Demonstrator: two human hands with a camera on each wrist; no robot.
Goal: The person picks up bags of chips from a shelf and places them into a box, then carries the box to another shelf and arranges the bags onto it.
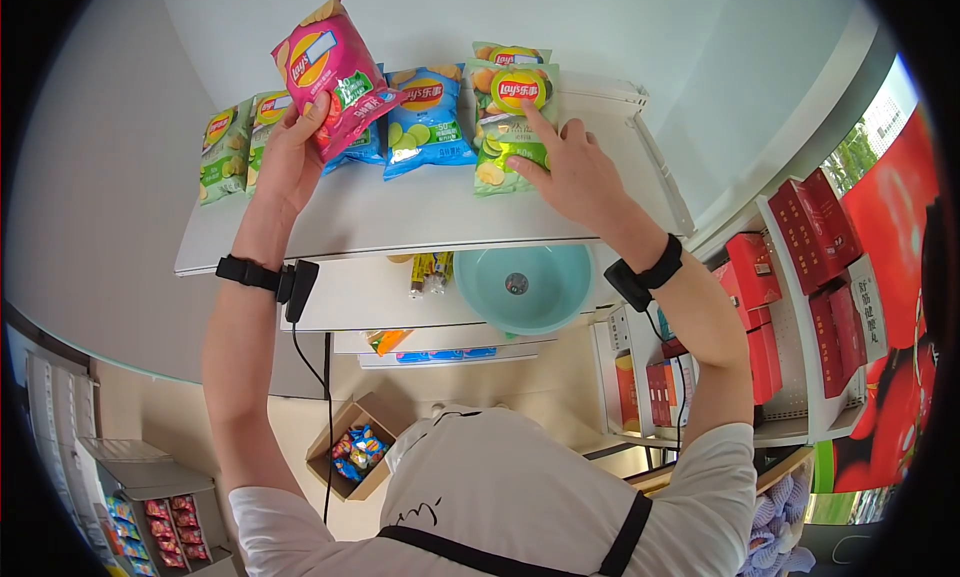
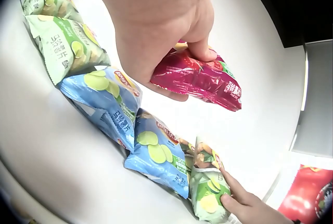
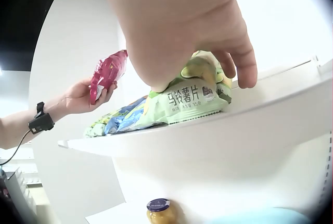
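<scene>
My left hand (image 1: 292,155) pinches a pink chip bag (image 1: 335,77) by its lower left side and holds it above the shelf (image 1: 440,217). My right hand (image 1: 580,172) touches the front of a green chip bag (image 1: 505,127) at the right of the row; its index finger lies on the bag, and in the right wrist view other fingers hang beside it. Another green bag (image 1: 512,53) stands behind. Blue bags (image 1: 428,122) stand in the middle, one partly hidden behind the pink bag. Two green bags (image 1: 224,152) are at the left end.
Below the top shelf, a lower shelf holds a turquoise basin (image 1: 522,287), yellow packets (image 1: 430,274) and a jar (image 3: 162,212). A cardboard box (image 1: 358,447) with chip bags stands on the floor. Shelves with red boxes (image 1: 750,267) are at the right.
</scene>
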